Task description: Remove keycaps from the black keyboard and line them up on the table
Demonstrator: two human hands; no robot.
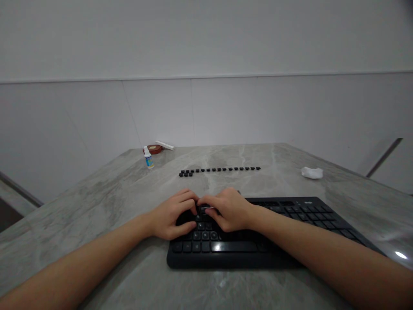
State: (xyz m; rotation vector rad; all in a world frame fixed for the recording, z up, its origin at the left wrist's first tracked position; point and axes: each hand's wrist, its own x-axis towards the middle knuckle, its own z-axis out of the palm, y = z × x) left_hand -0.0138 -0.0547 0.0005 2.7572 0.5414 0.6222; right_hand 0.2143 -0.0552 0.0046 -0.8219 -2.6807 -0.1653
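A black keyboard point(245, 260) lies on the table in front of me, with both hands over its left part. My left hand point(177, 215) rests on the left edge, its thumb stretched out and its fingers bent over the keys, holding nothing I can see. With thumb and index finger my right hand point(229, 209) pinches a thin shiny metal tool point(211, 208) above the upper left keys. Its exact kind is too small and too covered to tell. Beyond the hands, several black keycaps point(224, 169) stand in a long row, with a few more point(186, 175) in front of its left end.
A small white bottle with a blue label point(149, 158) stands at the back left. Behind it lie a reddish-brown round object point(154, 149) and a white strip point(165, 145). A crumpled white tissue point(312, 173) sits at right. A wall backs the grey marbled table point(106, 189).
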